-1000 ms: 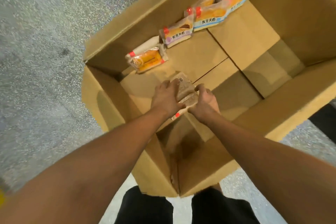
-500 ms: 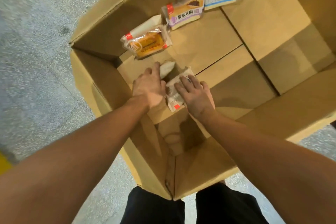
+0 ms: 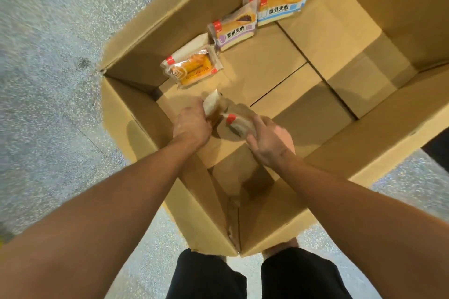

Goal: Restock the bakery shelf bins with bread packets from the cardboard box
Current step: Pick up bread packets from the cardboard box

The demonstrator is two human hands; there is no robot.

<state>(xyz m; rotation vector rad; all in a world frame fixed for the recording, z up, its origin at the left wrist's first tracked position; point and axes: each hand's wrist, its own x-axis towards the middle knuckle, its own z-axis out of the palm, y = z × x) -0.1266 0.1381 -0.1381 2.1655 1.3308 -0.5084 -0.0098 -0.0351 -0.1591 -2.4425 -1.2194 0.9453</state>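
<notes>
Both my hands are low inside a big open cardboard box (image 3: 136, 124) on the floor. My left hand (image 3: 192, 124) grips a pale bread packet (image 3: 211, 104) that stands on end. My right hand (image 3: 269, 141) holds a second packet with a red tab (image 3: 234, 122) just right of the first. An orange-labelled packet (image 3: 192, 69) lies by the box's left wall. Farther back stand a purple-labelled packet (image 3: 234, 29) and a blue-labelled one (image 3: 279, 7), with more packets behind at the top edge.
The box stands on a speckled grey floor (image 3: 48, 56). Its near corner (image 3: 237, 233) is right in front of my dark trouser legs (image 3: 209, 277). Bare cardboard shows across the right half of the box bottom (image 3: 340, 60).
The two packets were pressed together under both hands; now they are pulled apart, one in each hand, and lifted slightly. The view has shifted toward the box.
</notes>
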